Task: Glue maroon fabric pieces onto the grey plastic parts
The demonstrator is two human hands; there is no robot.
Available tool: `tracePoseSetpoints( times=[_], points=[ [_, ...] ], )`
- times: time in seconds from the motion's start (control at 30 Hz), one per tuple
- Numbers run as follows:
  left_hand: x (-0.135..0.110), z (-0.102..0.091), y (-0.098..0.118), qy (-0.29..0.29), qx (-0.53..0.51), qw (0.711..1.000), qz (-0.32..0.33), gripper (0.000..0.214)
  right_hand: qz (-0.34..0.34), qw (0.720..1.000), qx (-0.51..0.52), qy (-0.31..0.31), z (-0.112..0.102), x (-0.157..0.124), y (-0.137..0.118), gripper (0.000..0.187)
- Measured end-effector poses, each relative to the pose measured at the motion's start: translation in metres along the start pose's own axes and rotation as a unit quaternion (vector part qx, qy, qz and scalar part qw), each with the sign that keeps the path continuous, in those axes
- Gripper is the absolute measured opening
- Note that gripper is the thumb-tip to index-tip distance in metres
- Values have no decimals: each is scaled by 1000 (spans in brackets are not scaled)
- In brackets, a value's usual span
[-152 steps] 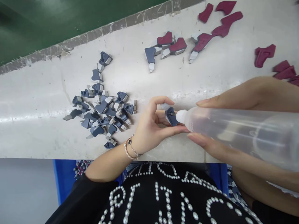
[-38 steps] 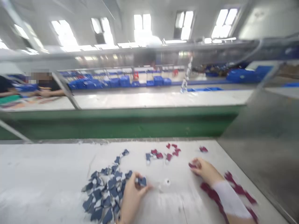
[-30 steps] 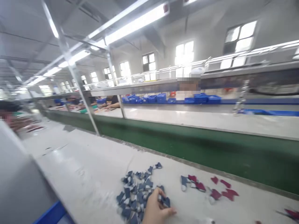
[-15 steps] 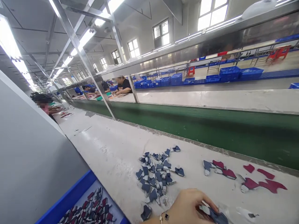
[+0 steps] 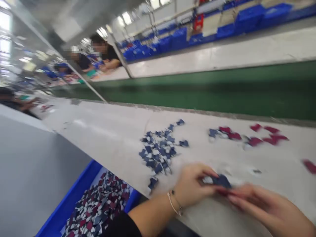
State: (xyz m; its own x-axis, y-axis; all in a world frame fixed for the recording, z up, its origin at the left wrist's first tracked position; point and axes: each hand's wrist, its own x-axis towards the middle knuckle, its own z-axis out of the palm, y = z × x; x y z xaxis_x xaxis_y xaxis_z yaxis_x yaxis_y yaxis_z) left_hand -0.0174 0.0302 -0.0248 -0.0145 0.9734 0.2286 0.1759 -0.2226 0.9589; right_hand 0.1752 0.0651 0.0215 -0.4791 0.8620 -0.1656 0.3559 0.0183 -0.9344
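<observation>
My left hand (image 5: pixel 195 182), a bracelet on its wrist, pinches a small navy fabric-like cut piece (image 5: pixel 222 181) with a white part at one end. My right hand (image 5: pixel 266 204) meets it from the right, fingertips closed on a dark red piece (image 5: pixel 223 190) lying along the navy one's lower edge. Motion blur hides how the two pieces join. Left of my hands spreads a pile of navy-and-white pieces (image 5: pixel 161 149). Beyond my hands lie several dark red pieces (image 5: pixel 255 141), with a navy piece (image 5: pixel 212 132) beside them.
A blue bin (image 5: pixel 79 184) full of mixed red, navy and white pieces stands below the white table (image 5: pixel 111 128) at left. A green belt (image 5: pixel 222 93) runs behind the table. Co-workers (image 5: pixel 106 54) sit at the far left, past a metal post (image 5: pixel 120 56).
My right hand has come in from the right and meets the left at the navy piece. A dark red piece now shows between them. The view has tilted down, bringing more of the bin into sight.
</observation>
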Motion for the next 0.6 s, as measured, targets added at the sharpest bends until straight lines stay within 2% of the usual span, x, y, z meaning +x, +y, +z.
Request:
tracePoseSetpoints(
  times=[0.03, 0.17, 0.4, 0.6],
  points=[
    [0, -2, 4, 4, -11, 1000, 4, 25, 47, 998, 27, -10, 0, -4, -7, 39],
    [3, -6, 10, -16, -24, 999, 19, 20, 118, 989, 84, 20, 3, -2, -24, 44],
    [0, -6, 15, -6, 22, 999, 35, 24, 144, 980, 134, 31, 1, -8, -22, 37],
    [7, -7, 20, -13, 70, 991, 117, 26, 161, 981, 105, 25, -8, -8, -21, 32]
  ],
)
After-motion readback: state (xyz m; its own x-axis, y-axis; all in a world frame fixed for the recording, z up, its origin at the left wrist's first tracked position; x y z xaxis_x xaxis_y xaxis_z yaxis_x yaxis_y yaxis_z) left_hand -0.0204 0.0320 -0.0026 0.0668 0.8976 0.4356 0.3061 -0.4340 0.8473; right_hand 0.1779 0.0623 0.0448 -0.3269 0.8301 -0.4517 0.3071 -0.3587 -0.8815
